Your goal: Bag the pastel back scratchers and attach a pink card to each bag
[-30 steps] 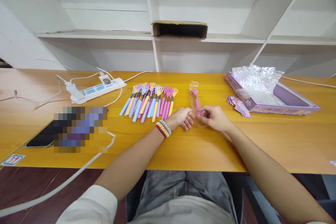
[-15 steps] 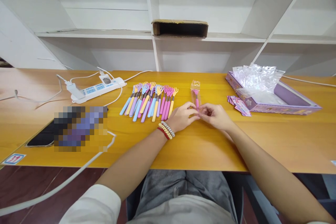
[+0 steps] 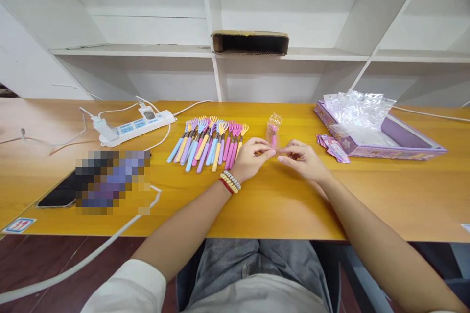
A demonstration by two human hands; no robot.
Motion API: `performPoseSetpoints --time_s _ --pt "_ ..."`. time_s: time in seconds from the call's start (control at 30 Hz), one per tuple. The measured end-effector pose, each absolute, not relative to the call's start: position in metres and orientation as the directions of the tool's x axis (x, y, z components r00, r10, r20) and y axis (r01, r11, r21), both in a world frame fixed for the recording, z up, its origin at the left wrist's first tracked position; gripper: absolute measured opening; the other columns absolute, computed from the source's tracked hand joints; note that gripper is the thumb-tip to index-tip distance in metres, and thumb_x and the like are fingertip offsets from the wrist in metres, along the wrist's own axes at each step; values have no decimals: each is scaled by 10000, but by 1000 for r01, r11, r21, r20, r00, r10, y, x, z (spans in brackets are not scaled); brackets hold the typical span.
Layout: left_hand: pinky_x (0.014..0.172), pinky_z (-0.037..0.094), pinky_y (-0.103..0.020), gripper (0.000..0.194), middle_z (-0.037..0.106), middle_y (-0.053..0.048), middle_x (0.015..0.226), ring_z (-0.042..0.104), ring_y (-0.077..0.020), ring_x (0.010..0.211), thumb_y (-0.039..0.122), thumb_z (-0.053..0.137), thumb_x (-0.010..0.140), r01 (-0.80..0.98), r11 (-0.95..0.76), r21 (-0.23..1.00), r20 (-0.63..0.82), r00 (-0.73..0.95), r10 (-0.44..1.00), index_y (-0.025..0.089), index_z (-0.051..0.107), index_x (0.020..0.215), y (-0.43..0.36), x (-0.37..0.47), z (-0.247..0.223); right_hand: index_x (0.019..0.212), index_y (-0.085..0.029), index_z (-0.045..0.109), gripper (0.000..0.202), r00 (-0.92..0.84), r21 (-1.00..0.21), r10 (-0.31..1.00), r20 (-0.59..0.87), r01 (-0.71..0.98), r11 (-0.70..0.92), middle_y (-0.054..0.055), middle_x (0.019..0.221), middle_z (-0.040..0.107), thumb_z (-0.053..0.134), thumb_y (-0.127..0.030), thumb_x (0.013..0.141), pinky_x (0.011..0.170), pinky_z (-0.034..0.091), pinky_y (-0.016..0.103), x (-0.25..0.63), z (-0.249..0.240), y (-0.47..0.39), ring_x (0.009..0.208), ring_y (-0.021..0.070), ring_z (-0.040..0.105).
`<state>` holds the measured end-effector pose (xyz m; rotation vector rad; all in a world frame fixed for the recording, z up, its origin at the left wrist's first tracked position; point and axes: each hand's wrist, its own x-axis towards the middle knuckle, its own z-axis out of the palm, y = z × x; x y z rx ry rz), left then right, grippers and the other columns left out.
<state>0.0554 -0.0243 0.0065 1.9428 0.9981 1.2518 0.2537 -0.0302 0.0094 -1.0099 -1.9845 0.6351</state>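
Observation:
My left hand (image 3: pixel 254 157) pinches the near end of a clear plastic bag (image 3: pixel 273 121) between thumb and fingers. Inside that bag is a pink back scratcher (image 3: pixel 273 136), its head pointing away from me. My right hand (image 3: pixel 301 159) is at the bag's near end from the other side, index finger stretched toward it and thumb held apart below. Left of my hands lies a row of back scratchers (image 3: pixel 205 144) with pink, blue, yellow and purple handles, claw heads facing the shelves.
On the right, a purple box (image 3: pixel 396 152) holds a heap of clear bags (image 3: pixel 360 110). Small pink printed cards (image 3: pixel 336 148) lie beside it. A white power strip (image 3: pixel 137 127) with cables and a dark phone (image 3: pixel 58 190) are on the left. A cardboard box (image 3: pixel 250 43) sits on the shelf.
The bag's far end now tilts slightly to the right. My right thumb has come away from the bag's near end, and its index finger has straightened.

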Motion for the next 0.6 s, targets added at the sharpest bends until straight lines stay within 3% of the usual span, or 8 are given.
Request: performPoseSetpoints --time_s 0.13,0.3,0.47,0.6 --pt "767 480 -278 225 560 -74 1046 567 -159 948 382 606 778 235 -464 854 413 235 880 176 692 809 -22 57 3 761 -213 710 201 -285 -730 830 480 394 558 35 761 534 623 -394 772 629 392 286 251 7 -28 700 137 496" --pt "771 461 -279 238 564 -66 997 560 -157 938 370 584 789 276 -442 853 390 224 893 157 651 708 -23 59 4 711 -199 696 196 -242 -785 863 444 361 504 25 762 547 636 -381 755 633 385 275 252 8 -28 692 126 506" --pt "861 433 -305 270 599 -49 908 571 -160 911 338 563 786 394 -359 846 278 247 928 163 585 582 -21 60 2 622 -158 624 266 -311 -774 898 311 466 429 3 663 524 612 -394 743 600 353 259 250 8 -27 614 109 466" --pt "880 414 -337 379 600 -53 959 560 -183 956 374 505 808 583 -339 739 207 283 937 168 543 492 -21 58 -2 594 -147 558 289 -429 -740 891 150 549 389 -23 586 487 566 -392 745 546 315 236 250 4 -26 553 91 412"
